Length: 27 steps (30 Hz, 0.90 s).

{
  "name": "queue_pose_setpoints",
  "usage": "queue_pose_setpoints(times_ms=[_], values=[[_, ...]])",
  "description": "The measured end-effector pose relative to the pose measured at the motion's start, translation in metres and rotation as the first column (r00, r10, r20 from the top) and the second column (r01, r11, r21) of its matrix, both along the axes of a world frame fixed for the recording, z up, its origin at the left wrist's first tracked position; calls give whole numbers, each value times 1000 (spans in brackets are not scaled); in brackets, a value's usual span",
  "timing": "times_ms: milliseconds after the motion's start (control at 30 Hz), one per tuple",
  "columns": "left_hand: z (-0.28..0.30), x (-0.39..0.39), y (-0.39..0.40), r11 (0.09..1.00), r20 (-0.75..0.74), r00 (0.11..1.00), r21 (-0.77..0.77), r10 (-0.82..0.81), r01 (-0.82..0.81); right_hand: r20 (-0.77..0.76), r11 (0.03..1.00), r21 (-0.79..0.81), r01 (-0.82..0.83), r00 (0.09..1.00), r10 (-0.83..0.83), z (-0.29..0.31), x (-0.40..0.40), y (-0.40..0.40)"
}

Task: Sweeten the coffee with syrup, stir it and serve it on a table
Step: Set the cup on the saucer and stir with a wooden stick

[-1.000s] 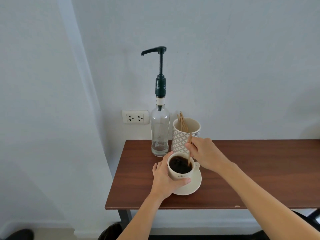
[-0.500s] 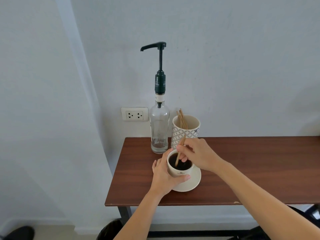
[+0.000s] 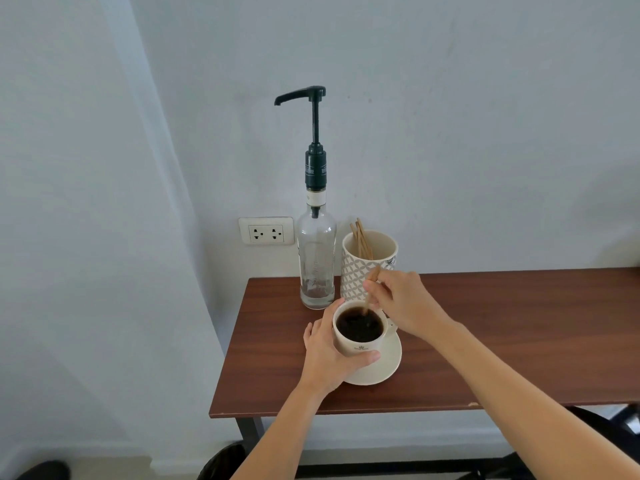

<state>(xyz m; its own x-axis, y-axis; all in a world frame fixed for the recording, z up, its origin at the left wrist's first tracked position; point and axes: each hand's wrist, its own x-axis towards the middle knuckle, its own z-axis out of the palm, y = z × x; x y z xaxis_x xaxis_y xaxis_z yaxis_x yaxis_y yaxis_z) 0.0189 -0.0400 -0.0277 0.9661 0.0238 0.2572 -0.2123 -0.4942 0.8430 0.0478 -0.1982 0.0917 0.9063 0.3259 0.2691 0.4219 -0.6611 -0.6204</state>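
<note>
The left hand [image 3: 325,355] grips the cream ceramic cup [image 3: 360,336] of coffee while the right hand [image 3: 401,303], its grip pinched on a thin wooden stir stick [image 3: 370,289], stirs; lifting the stick clear looks next.

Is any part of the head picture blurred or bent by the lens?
Head view: the wooden stirrer in the right hand is smeared by motion; the coffee cup, gripped by the left hand, is sharp; the table edge bows, and the light is soft and even.

Right hand [image 3: 403,303] dips stirrer [image 3: 370,292] into held cup [image 3: 360,336].
</note>
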Motion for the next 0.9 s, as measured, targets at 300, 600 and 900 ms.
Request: queue_pose_setpoints(times_ms=[300, 600, 900], values=[[-1, 0, 1, 1000, 6, 1000, -8, -4, 4, -33, 998, 47, -49, 998, 51, 0, -7, 6], [0, 1, 1, 1000, -4, 1000, -9, -4, 4, -125, 997, 60, -57, 990, 64, 4, -11, 11], [1, 0, 1, 1000, -10, 1000, -25, 0, 0, -203, 996, 71, 49, 979, -34, 4, -7, 2]])
